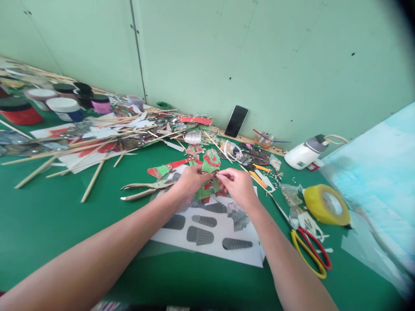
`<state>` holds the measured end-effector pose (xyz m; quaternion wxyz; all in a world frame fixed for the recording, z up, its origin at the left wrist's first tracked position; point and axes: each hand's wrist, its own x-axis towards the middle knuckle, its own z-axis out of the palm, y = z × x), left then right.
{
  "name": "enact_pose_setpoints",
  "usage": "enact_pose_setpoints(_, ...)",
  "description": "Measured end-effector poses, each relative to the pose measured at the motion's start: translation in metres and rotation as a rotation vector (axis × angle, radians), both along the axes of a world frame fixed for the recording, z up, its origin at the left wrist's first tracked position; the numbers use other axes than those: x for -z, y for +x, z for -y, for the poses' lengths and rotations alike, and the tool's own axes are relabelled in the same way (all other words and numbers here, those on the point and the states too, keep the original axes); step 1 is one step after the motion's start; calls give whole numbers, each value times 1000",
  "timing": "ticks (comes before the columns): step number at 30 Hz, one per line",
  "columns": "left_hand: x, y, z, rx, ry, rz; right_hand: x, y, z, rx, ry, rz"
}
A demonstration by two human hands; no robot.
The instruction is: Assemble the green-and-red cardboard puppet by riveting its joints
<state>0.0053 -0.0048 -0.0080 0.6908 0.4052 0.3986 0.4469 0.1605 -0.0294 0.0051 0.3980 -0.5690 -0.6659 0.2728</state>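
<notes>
Over the printed sheet [207, 255], my left hand [188, 183] is closed on a green and red paper figure [211, 159], gripping its middle. My right hand [238, 186] meets it there, its thumb and fingertips pinched at the figure's edge; anything small between them is too hidden to make out. Dark grey cut-out shapes are printed on the white sheet below. A green and red paper strip [165, 167] lies just beyond my left hand. Left of that hand rests a silver plier-like tool [147, 189] with its handles spread.
Scissors [311, 252] with red and yellow handles and a yellow tape roll [309, 203] lie at right. A white bottle [300, 153] and a phone [236, 121] are by the wall. Wooden sticks [97, 179], paper pieces and paint jars [21, 113] crowd the left back.
</notes>
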Motion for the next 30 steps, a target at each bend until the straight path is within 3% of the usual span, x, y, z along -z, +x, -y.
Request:
enact_pose_setpoints(8,0,0,0,-19,75,-58,-9,5,0,-121,178,250)
enact_pose_setpoints(12,2,-2,-4,-68,195,-187,-9,5,-1,-130,160,250)
enact_pose_setpoints(17,0,-4,-4,-124,504,-497,-5,6,-2,-122,103,158)
enact_pose_setpoints(22,-4,-4,2,-140,592,-636,-1,6,-5,-80,68,116)
enact_pose_setpoints(27,-3,-4,1,-121,538,-518,-3,5,-6,59,96,57)
enact_pose_setpoints(30,-1,-2,-1,-85,439,-351,-5,7,-6,12,26,-46)
